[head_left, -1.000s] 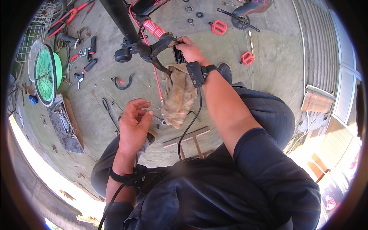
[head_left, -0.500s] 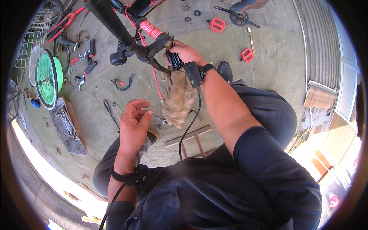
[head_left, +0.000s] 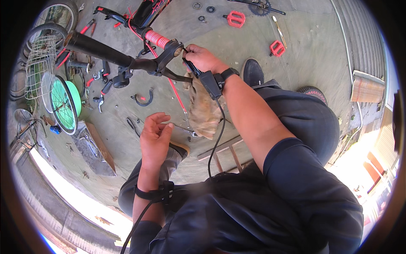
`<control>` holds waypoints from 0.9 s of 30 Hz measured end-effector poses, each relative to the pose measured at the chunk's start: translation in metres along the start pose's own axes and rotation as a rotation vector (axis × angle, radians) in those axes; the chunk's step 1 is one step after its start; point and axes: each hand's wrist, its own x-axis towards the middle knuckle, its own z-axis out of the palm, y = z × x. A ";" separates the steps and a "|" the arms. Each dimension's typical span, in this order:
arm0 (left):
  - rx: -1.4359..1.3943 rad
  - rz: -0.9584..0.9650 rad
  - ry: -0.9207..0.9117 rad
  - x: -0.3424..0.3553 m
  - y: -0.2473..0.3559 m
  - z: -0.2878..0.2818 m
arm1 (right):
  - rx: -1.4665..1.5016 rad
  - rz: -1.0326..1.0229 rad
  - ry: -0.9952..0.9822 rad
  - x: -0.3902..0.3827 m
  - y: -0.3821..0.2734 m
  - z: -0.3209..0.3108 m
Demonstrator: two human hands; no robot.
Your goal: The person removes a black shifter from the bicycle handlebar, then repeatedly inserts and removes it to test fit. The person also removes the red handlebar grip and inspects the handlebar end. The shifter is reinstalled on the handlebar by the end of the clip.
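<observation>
In my right hand [head_left: 203, 58] is a black folding hex key set [head_left: 192, 67], its ridged body partly hidden by my fingers and the wrist device. A thin dark key runs from it toward the face of the black stem [head_left: 172, 51]; whether it is seated in a bolt I cannot tell. The stem clamps a black handlebar [head_left: 99, 51], beside a red ribbed sleeve [head_left: 157, 39] on the bike frame. Below my right hand hangs a dirty brown cloth [head_left: 204, 112]. My left hand [head_left: 154, 137] hovers with loosely bent fingers apart, holding nothing.
Red pedals [head_left: 236, 18], a crankset [head_left: 260, 6] and a brush [head_left: 279, 31] lie on the floor ahead. At left are brake levers [head_left: 105, 86], a wheel [head_left: 63, 103], a green basin [head_left: 72, 101], a wire basket [head_left: 41, 63] and a tool box [head_left: 101, 150]. A wooden stool [head_left: 224, 153] is near me.
The handlebar and stem have turned, the bar's near end swinging left and down. My right hand has tilted with the hex key set. My left hand stays loosely bent.
</observation>
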 end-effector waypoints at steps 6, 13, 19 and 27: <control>-0.012 -0.016 0.025 0.010 -0.014 0.007 | -0.101 -0.074 0.005 0.000 0.006 -0.004; 0.060 -0.129 0.053 0.021 -0.024 0.011 | -0.316 -0.190 0.079 0.003 0.004 -0.006; 0.094 -0.146 0.060 0.027 -0.035 0.008 | -0.285 -0.195 0.062 0.000 0.004 -0.003; 0.117 -0.155 0.044 0.030 -0.053 0.001 | -0.257 -0.274 0.066 0.006 0.010 -0.002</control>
